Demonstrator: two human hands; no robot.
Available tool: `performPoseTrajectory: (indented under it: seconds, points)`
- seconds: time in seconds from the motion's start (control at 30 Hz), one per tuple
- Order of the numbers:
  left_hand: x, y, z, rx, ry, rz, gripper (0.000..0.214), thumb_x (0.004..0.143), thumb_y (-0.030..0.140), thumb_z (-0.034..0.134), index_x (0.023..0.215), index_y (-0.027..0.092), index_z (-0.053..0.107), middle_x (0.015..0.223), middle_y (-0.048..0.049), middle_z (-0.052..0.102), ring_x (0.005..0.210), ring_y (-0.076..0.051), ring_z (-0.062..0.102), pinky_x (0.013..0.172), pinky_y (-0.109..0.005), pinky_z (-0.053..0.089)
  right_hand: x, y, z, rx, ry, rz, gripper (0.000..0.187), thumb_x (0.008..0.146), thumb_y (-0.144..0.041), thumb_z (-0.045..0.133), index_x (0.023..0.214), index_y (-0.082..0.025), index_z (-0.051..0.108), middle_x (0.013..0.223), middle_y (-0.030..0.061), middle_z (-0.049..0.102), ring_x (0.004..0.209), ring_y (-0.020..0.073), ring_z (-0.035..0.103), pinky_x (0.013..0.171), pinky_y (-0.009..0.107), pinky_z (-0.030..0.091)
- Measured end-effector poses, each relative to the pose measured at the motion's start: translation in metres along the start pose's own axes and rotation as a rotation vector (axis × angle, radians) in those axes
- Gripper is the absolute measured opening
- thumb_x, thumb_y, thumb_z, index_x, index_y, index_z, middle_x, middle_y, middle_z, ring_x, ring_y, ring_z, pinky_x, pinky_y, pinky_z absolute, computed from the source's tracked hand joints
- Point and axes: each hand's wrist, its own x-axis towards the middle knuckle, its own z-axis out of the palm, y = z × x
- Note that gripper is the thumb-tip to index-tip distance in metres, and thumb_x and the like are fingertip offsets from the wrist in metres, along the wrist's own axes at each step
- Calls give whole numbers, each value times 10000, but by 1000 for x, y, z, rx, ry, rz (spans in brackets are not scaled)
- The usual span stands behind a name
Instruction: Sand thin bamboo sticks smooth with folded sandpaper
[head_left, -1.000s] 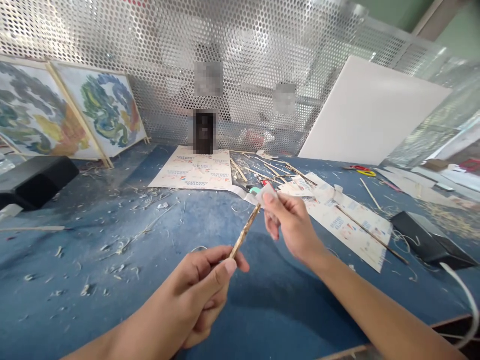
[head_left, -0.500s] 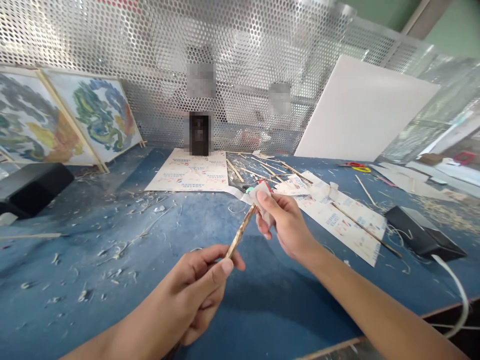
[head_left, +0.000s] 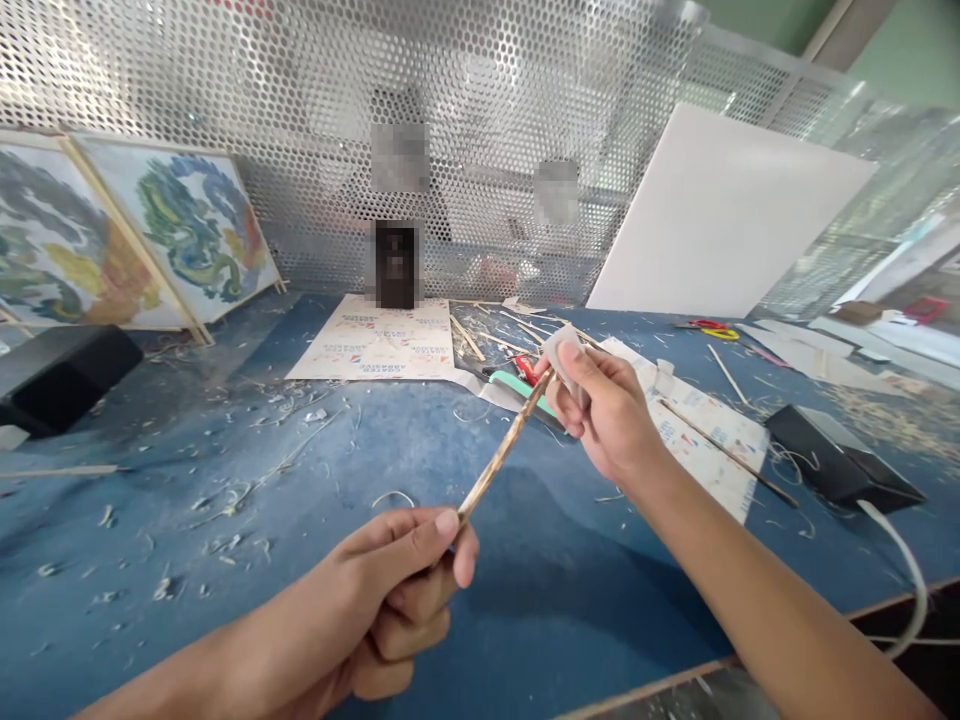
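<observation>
My left hand (head_left: 405, 590) is closed around the lower part of a thin, mottled brown bamboo stick (head_left: 501, 452), which slants up and to the right. My right hand (head_left: 600, 405) pinches a folded piece of sandpaper (head_left: 564, 362) around the stick's upper end, which it hides. Just behind the right hand lie a green-handled tool (head_left: 514, 380) and something red (head_left: 525, 368), both partly covered. Beneath the hands is the blue tabletop (head_left: 315, 540).
Sheets of printed abrasive paper (head_left: 375, 345) lie at the back, with loose sticks (head_left: 469, 338) beside them. Black boxes stand left (head_left: 71, 375) and right (head_left: 844, 455). Yellow-handled scissors (head_left: 716, 330) lie near a white board (head_left: 727, 215). Painted panels (head_left: 191, 230) lean at left. Shavings litter the table.
My right hand with the sandpaper has moved up and to the right, away from my left hand. More of the stick and the green-handled tool now shows.
</observation>
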Motion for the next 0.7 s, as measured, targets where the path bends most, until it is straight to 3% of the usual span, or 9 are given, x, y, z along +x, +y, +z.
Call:
performPoseTrajectory:
  seconds: [0.2, 0.4, 0.5, 0.57, 0.7]
  points:
    - [-7, -4, -3, -23, 23, -41, 421, 901, 626, 684, 839, 248, 509, 570, 134, 278, 453, -50, 78, 351, -119, 90, -4, -1, 2, -53, -52, -61, 463, 976, -497, 687, 636, -208, 564, 489, -61, 465, 390, 73, 404, 365, 225, 297]
    - [-7, 0, 0, -24, 88, 40, 437, 907, 617, 683, 818, 252, 459, 589, 133, 254, 468, -54, 86, 358, -106, 111, -35, 8, 28, -166, -494, 154, 517, 1016, -553, 593, 649, -193, 532, 486, -61, 471, 407, 70, 386, 413, 226, 296]
    - [-5, 1, -1, -6, 106, 35, 470, 871, 657, 699, 821, 255, 462, 578, 137, 253, 461, -52, 87, 360, -119, 101, -43, 11, 36, -181, -628, 191, 535, 986, -570, 627, 627, -189, 522, 487, -64, 441, 425, 70, 370, 424, 228, 285]
    - [-4, 0, -1, 21, 93, 27, 480, 882, 667, 678, 805, 252, 448, 571, 137, 249, 460, -53, 93, 368, -127, 100, -40, 12, 34, -189, -597, 173, 548, 980, -578, 634, 608, -189, 527, 467, -65, 427, 412, 70, 357, 413, 231, 268]
    - [-2, -5, 2, 60, 31, 17, 505, 861, 699, 678, 813, 258, 436, 565, 140, 275, 448, -51, 98, 363, -139, 103, -19, 13, 17, -119, -237, 25, 546, 994, -546, 639, 579, -206, 537, 438, -55, 445, 371, 77, 371, 379, 240, 253]
